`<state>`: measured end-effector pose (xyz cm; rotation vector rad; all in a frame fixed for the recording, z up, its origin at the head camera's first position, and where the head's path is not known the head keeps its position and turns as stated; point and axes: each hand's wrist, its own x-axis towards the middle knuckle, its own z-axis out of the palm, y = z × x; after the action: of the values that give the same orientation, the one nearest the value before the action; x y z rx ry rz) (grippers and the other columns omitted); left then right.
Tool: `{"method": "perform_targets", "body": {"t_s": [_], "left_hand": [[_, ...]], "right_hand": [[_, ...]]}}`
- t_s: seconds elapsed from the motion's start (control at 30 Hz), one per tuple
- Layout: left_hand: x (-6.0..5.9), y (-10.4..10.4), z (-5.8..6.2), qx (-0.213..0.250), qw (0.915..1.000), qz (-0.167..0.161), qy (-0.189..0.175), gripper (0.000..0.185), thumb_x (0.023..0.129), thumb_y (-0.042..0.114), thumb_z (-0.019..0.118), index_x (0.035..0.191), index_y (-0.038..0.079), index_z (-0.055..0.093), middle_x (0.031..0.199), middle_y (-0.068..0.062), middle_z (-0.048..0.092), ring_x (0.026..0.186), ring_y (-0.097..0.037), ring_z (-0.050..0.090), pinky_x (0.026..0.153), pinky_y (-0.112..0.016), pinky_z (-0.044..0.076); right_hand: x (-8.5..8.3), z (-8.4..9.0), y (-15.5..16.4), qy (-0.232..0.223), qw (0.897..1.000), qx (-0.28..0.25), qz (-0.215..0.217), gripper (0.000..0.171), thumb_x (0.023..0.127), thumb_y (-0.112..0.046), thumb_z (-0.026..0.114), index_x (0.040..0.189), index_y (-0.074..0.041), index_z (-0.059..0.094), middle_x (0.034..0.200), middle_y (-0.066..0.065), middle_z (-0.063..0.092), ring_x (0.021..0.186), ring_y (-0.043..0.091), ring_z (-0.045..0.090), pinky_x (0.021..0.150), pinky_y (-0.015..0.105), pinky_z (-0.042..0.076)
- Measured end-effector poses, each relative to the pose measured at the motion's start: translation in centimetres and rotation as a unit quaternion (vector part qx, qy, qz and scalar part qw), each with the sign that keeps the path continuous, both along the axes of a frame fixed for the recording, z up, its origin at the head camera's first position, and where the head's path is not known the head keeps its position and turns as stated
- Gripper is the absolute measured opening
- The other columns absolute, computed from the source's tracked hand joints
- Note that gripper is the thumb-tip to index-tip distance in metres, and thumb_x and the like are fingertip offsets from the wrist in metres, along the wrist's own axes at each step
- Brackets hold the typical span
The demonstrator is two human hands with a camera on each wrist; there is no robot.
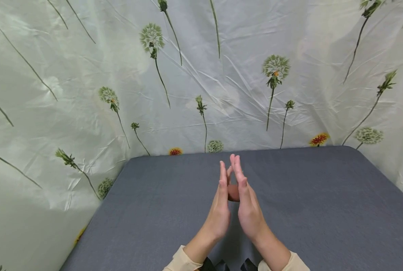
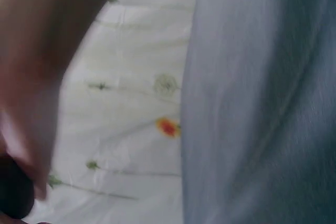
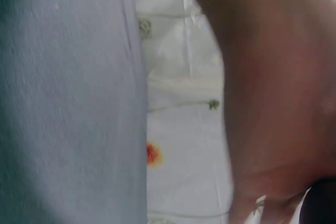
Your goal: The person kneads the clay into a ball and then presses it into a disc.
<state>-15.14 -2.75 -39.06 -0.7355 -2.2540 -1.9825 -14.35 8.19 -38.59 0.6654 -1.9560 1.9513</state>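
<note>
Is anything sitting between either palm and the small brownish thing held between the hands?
Nothing visible does. In the head view the left hand and right hand stand upright, fingers straight, palms facing, with the brownish object showing in the gap between them. The wrist views are too blurred to confirm contact.

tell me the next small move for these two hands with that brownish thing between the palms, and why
Probably a short sliding stroke of the right hand against the left hand, rolling the small brownish lump. Both hands stand upright with straight fingers, palms facing, pressing the lump between them above the grey table. What the lump is cannot be told.
</note>
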Motion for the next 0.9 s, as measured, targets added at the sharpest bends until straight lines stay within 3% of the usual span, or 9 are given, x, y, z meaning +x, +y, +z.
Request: {"method": "perform_targets", "body": {"t_s": [0.13, 0.3, 0.33, 0.4, 0.47, 0.53, 0.6, 0.7, 0.9], "left_hand": [[0.9, 0.3, 0.7, -0.029, 0.9990, 0.001, 0.033, 0.057, 0.118, 0.042, 0.002, 0.172, 0.030, -0.013, 0.182, 0.001, 0.005, 0.170, -0.026, 0.003, 0.130, -0.071, 0.003], [0.7, -1.0, 2.0, 0.003, 0.9981, 0.026, 0.056, 0.061, 0.115, 0.054, 0.001, 0.171, 0.035, -0.012, 0.182, 0.002, 0.003, 0.169, -0.028, 0.003, 0.129, -0.073, 0.003], [0.5, -1.3, 2.3, 0.014, 0.9979, 0.031, 0.055, 0.062, 0.114, 0.057, 0.001, 0.171, 0.036, -0.012, 0.182, 0.003, 0.003, 0.165, -0.032, 0.023, 0.129, -0.073, 0.007], [-0.1, -1.9, 2.6, 0.032, 0.9975, 0.042, 0.048, 0.064, 0.112, 0.063, 0.002, 0.171, 0.039, -0.012, 0.182, 0.005, 0.003, 0.163, -0.032, 0.025, 0.129, -0.071, 0.009], [-0.7, -2.5, 2.7, 0.043, 0.9968, 0.055, 0.040, 0.067, 0.111, 0.067, 0.002, 0.171, 0.040, -0.012, 0.182, 0.005, 0.005, 0.163, -0.033, 0.025, 0.129, -0.070, 0.010], [-1.3, -2.9, 2.5, 0.053, 0.9964, 0.063, 0.022, 0.069, 0.110, 0.070, 0.002, 0.171, 0.041, -0.012, 0.182, 0.004, 0.006, 0.162, -0.033, 0.028, 0.128, -0.069, 0.018], [-1.7, -3.1, 2.1, 0.052, 0.9965, 0.065, 0.008, 0.071, 0.109, 0.070, 0.001, 0.171, 0.038, -0.013, 0.182, 0.001, 0.006, 0.169, -0.032, 0.008, 0.128, -0.069, 0.021], [-1.7, -2.6, 1.1, 0.048, 0.9977, 0.046, -0.011, 0.070, 0.111, 0.067, 0.001, 0.172, 0.035, -0.013, 0.182, -0.003, 0.009, 0.168, -0.033, 0.013, 0.128, -0.069, 0.024], [-0.4, -0.6, -0.2, 0.003, 0.9997, -0.010, 0.022, 0.059, 0.118, 0.045, 0.002, 0.172, 0.027, -0.013, 0.182, 0.001, 0.009, 0.169, -0.026, 0.013, 0.131, -0.069, 0.002]], "right_hand": [[-0.5, -0.1, 0.4, -0.043, 0.999, -0.007, 0.015, 0.063, 0.119, -0.041, 0.005, 0.173, -0.011, 0.006, 0.182, 0.002, 0.011, 0.169, 0.024, 0.004, 0.127, 0.014, 0.009], [0.1, -1.2, -1.1, -0.073, 0.996, -0.009, 0.057, 0.060, 0.119, -0.038, 0.004, 0.173, -0.013, -0.002, 0.182, 0.005, 0.008, 0.169, 0.028, -0.002, 0.133, 0.060, -0.003], [0.3, -1.4, -1.5, -0.077, 0.995, -0.008, 0.066, 0.060, 0.119, -0.038, 0.005, 0.173, -0.014, -0.004, 0.182, 0.005, 0.009, 0.169, 0.030, -0.003, 0.130, 0.068, -0.004], [0.8, -1.6, -2.1, -0.084, 0.993, -0.006, 0.084, 0.059, 0.119, -0.037, 0.005, 0.173, -0.016, -0.007, 0.182, 0.006, 0.008, 0.169, 0.032, -0.004, 0.128, 0.073, -0.004], [1.3, -1.7, -2.6, -0.092, 0.991, -0.002, 0.097, 0.058, 0.119, -0.037, 0.006, 0.173, -0.019, -0.007, 0.182, 0.001, 0.007, 0.169, 0.028, -0.005, 0.129, 0.070, -0.002], [1.6, -1.5, -2.9, -0.095, 0.990, 0.004, 0.106, 0.056, 0.119, -0.036, 0.007, 0.173, -0.022, -0.004, 0.182, -0.004, 0.004, 0.169, 0.022, -0.004, 0.135, 0.052, 0.001], [1.8, -1.3, -2.9, -0.080, 0.991, 0.011, 0.102, 0.055, 0.120, -0.033, 0.007, 0.173, -0.022, 0.000, 0.182, -0.006, 0.002, 0.169, 0.019, -0.005, 0.134, 0.030, 0.003], [1.7, -0.8, -2.5, -0.036, 0.997, 0.016, 0.073, 0.055, 0.120, -0.029, 0.008, 0.174, -0.018, 0.007, 0.182, -0.003, 0.004, 0.169, 0.018, -0.005, 0.124, 0.006, 0.005], [0.4, 0.0, -0.5, 0.009, 1.000, 0.006, -0.001, 0.058, 0.120, -0.030, 0.007, 0.173, -0.007, 0.013, 0.181, 0.006, 0.018, 0.169, 0.017, 0.005, 0.124, 0.006, 0.010]]}}
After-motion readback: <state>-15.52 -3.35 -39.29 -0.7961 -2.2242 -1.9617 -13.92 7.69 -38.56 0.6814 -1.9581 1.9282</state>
